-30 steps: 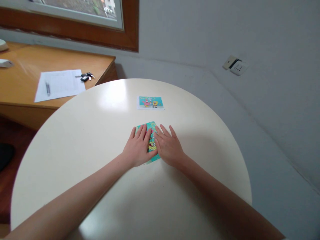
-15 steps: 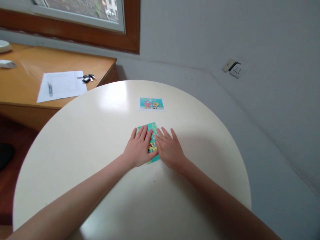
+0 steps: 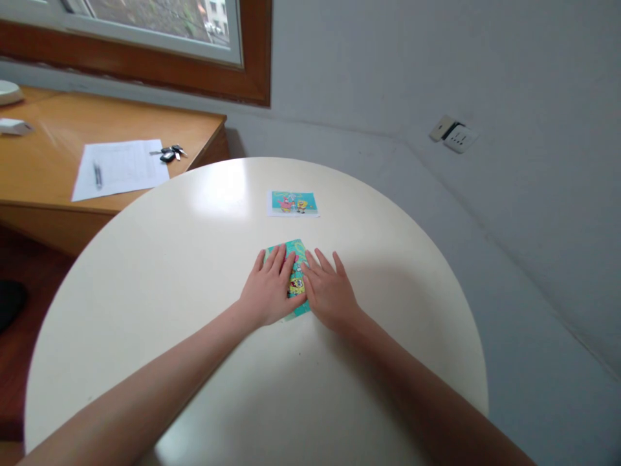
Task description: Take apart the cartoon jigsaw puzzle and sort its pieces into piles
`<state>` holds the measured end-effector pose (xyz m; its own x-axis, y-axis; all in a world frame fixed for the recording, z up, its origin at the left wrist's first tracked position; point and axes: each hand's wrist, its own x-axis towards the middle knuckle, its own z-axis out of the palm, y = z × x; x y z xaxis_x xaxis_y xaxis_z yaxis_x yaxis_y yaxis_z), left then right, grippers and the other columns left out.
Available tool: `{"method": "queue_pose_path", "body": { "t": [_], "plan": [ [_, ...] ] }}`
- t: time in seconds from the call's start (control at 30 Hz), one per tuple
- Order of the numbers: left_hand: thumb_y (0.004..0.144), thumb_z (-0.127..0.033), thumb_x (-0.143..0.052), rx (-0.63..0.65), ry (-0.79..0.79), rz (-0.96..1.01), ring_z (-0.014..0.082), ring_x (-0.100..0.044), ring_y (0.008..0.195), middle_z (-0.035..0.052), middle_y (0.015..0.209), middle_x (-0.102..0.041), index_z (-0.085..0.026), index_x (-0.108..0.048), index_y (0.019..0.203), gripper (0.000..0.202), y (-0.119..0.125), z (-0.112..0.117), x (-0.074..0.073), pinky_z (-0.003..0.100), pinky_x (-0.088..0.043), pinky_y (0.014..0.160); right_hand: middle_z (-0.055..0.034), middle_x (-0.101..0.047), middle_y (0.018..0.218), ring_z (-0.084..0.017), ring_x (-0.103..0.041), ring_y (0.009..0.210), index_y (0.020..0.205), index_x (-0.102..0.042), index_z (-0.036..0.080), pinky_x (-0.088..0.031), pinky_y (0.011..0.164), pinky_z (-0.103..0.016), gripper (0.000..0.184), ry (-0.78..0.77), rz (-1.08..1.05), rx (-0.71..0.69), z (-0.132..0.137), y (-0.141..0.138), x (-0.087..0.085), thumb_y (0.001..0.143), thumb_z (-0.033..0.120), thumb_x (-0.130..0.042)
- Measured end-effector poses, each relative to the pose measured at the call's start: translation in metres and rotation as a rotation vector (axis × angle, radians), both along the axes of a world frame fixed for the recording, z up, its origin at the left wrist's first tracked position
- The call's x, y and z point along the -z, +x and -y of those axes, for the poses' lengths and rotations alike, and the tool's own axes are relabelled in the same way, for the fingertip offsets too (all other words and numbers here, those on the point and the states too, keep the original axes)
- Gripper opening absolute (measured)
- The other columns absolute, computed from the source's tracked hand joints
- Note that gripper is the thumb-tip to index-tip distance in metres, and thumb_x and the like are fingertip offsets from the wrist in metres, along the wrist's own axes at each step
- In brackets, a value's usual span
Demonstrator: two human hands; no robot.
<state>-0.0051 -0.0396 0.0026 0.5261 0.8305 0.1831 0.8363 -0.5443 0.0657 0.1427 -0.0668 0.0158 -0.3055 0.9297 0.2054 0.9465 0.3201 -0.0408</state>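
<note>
On the white round table [image 3: 145, 285] lies a turquoise cartoon picture [image 3: 297, 286] showing a yellow sponge figure, partly covered by both hands. My left hand [image 3: 270, 285] rests flat on its left part, fingers stretched out. At its right edge sits my right hand [image 3: 330, 290], with fingers spread and the near fingertips touching the picture. My left thumb almost meets the right hand. Farther back on the table is a cartoon picture card [image 3: 294, 203] with a white border, a pink figure and a yellow one; neither hand touches it.
To the left stands a wooden desk [image 3: 53, 162] with a printed sheet [image 3: 129, 169], a pen [image 3: 98, 175] and a bunch of keys [image 3: 169, 153]. A wall socket [image 3: 460, 138] is on the right. Behind the desk is a wood-framed window [image 3: 160, 29].
Both hands hold their places on the picture. The whole view has shifted very slightly; nothing else has visibly moved.
</note>
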Motion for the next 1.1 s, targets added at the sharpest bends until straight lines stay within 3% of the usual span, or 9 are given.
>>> {"method": "queue_pose_path", "body": {
  "t": [0.13,0.33,0.5,0.57,0.7,0.8,0.9,1.0,1.1],
  "plan": [
    [0.083,-0.057,-0.037,0.005,-0.008,0.0,0.029,-0.028,0.135,0.0193,0.144,-0.033,-0.007,-0.039,0.136,0.073,0.001,-0.001,0.0,0.047,-0.019,0.11,-0.0085,-0.053,0.133,-0.025,-0.038,0.13,0.12,-0.059,0.017,-0.018,0.111,-0.049,0.037,0.018,-0.015,0.002,0.01,0.004,0.003,0.092,0.021,-0.034],
    [0.082,-0.054,-0.038,-0.032,-0.002,0.005,0.0303,-0.028,0.135,0.0201,0.144,-0.033,-0.007,-0.038,0.137,0.072,0.002,-0.004,0.003,0.048,-0.018,0.11,-0.0092,-0.048,0.137,-0.025,-0.035,0.132,0.119,-0.058,0.016,-0.02,0.11,-0.052,0.038,-0.013,-0.007,0.032,-0.012,-0.002,0.0,0.093,0.021,-0.031],
    [0.082,-0.056,-0.038,-0.027,0.004,0.017,0.0303,-0.028,0.135,0.0193,0.144,-0.034,-0.008,-0.037,0.137,0.073,0.001,-0.004,0.003,0.048,-0.018,0.11,-0.0086,-0.054,0.132,-0.023,-0.042,0.128,0.116,-0.06,0.018,-0.023,0.109,-0.048,0.034,-0.04,-0.049,0.008,-0.009,0.0,-0.007,0.092,0.022,-0.035],
    [0.083,-0.059,-0.036,-0.021,-0.006,0.009,0.0305,-0.027,0.135,0.0198,0.144,-0.033,-0.007,-0.036,0.138,0.075,0.001,-0.003,0.002,0.048,-0.018,0.11,-0.0085,-0.061,0.123,-0.02,-0.051,0.118,0.105,-0.065,0.019,-0.033,0.104,-0.04,0.031,-0.117,-0.139,-0.006,-0.013,0.007,-0.012,0.092,0.021,-0.038],
    [0.083,-0.063,-0.033,-0.011,-0.032,-0.028,0.0308,-0.025,0.136,0.0205,0.145,-0.031,-0.005,-0.033,0.139,0.081,0.001,-0.004,0.0,0.048,-0.016,0.111,-0.0057,-0.071,0.083,-0.015,-0.064,0.078,0.08,-0.069,0.015,-0.047,0.073,-0.025,0.018,-0.349,-0.427,0.096,-0.047,0.024,-0.018,0.082,0.022,-0.053],
    [0.083,-0.064,-0.032,-0.01,-0.039,-0.035,0.0305,-0.024,0.137,0.0203,0.146,-0.031,-0.005,-0.032,0.14,0.082,0.001,-0.004,-0.001,0.048,-0.015,0.111,-0.0006,-0.064,0.057,-0.01,-0.057,0.054,0.07,-0.066,0.012,-0.042,0.053,-0.019,0.011,-0.611,-0.587,0.158,-0.078,0.031,-0.021,0.071,0.022,-0.064],
    [0.083,-0.066,-0.029,-0.005,-0.044,-0.03,0.0311,-0.024,0.137,0.0202,0.146,-0.031,-0.005,-0.032,0.14,0.083,0.0,-0.005,0.0,0.048,-0.015,0.111,0.0029,-0.055,0.043,-0.006,-0.048,0.043,0.06,-0.063,0.012,-0.035,0.045,-0.017,0.012,-0.825,-0.598,0.147,-0.096,0.031,-0.029,0.065,0.02,-0.069],
    [0.082,-0.067,-0.028,-0.007,-0.054,-0.03,0.0319,-0.024,0.136,0.0209,0.146,-0.029,-0.005,-0.032,0.14,0.084,0.0,-0.005,-0.001,0.049,-0.016,0.11,0.0034,-0.054,0.04,-0.004,-0.041,0.038,0.055,-0.06,0.012,-0.029,0.041,-0.016,0.015,-0.932,-0.545,0.164,-0.102,0.029,-0.036,0.061,0.02,-0.072],
    [0.082,-0.067,-0.028,-0.009,-0.067,-0.032,0.0322,-0.023,0.137,0.0212,0.147,-0.028,-0.005,-0.031,0.14,0.085,0.001,-0.004,-0.001,0.049,-0.015,0.11,0.0028,-0.056,0.041,-0.005,-0.045,0.04,0.053,-0.06,0.013,-0.029,0.041,-0.016,0.018,-0.968,-0.507,0.192,-0.105,0.026,-0.04,0.058,0.021,-0.076]
  ]
}}
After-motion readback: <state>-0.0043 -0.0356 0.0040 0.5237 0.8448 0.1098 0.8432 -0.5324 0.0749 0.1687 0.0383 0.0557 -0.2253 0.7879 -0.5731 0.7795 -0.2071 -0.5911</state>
